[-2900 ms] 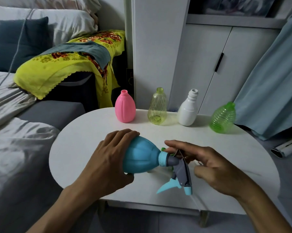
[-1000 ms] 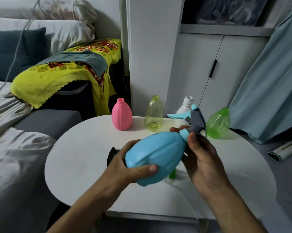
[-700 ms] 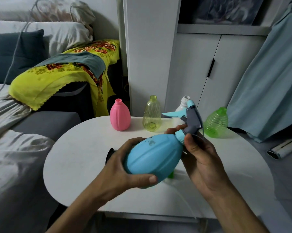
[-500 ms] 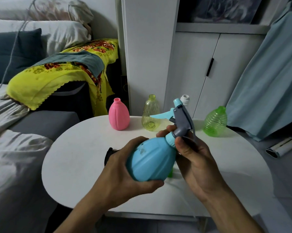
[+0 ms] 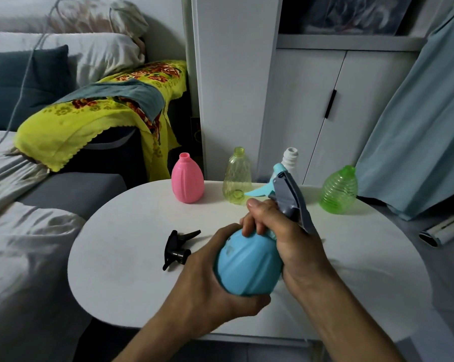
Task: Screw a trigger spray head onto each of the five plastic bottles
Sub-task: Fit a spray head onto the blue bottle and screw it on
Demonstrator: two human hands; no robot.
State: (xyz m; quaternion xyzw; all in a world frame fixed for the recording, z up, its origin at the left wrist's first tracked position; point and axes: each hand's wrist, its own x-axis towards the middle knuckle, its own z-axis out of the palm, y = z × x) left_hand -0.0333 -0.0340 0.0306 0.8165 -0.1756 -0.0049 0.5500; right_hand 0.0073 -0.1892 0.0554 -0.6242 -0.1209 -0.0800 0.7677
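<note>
Blue bottle (image 5: 248, 265) now swung upright at lower centre, gripped by left hand (image 5: 210, 286). Right hand (image 5: 280, 231) curled round the collar below the trigger head (image 5: 286, 194). Probably final tightening; four bottles still bare.

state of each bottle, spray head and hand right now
blue bottle: held off the table, blue-grey spray head on
left hand: grips its body
right hand: grips its neck
pink bottle, yellow bottle, white bottle, green bottle: upright, headless
black spray head: loose on table
</note>
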